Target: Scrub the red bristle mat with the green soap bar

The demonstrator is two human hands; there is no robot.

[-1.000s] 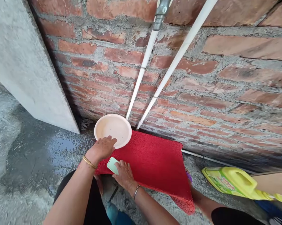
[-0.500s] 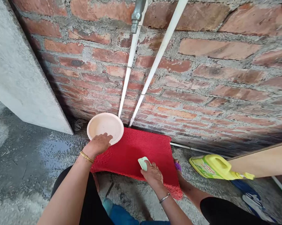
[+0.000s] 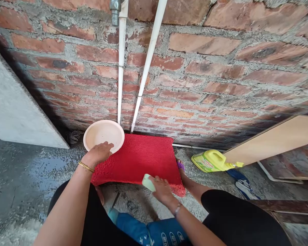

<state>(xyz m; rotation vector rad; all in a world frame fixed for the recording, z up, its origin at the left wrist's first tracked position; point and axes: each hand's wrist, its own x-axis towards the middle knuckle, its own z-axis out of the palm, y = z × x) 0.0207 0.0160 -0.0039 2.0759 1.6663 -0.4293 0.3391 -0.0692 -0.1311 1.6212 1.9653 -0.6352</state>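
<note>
My left hand (image 3: 99, 153), with a gold-coloured bracelet at the wrist, lies over the near rim of a pale pink basin (image 3: 95, 131). Its fingers reach inside the rim and the thumb is hidden. The basin tilts on the left end of a red, rough-textured mat (image 3: 143, 153). My right hand (image 3: 163, 189) grips a pale green, rounded block (image 3: 148, 182); whether it is a brush or soap I cannot tell. This block is at the mat's near edge, and I cannot tell whether they touch.
Behind the mat rises a brick wall (image 3: 195, 77) with white pipes (image 3: 147, 65) and a metal tap (image 3: 115, 13). A yellow detergent bottle (image 3: 212, 160) lies to the right, by a leaning board (image 3: 271, 140). A grey slab (image 3: 21, 102) stands left; the floor (image 3: 49, 164) there looks wet.
The view has shifted. My right hand, with the green block, has drawn back towards me from over the mat to its near edge. My left hand stays at the basin's rim.
</note>
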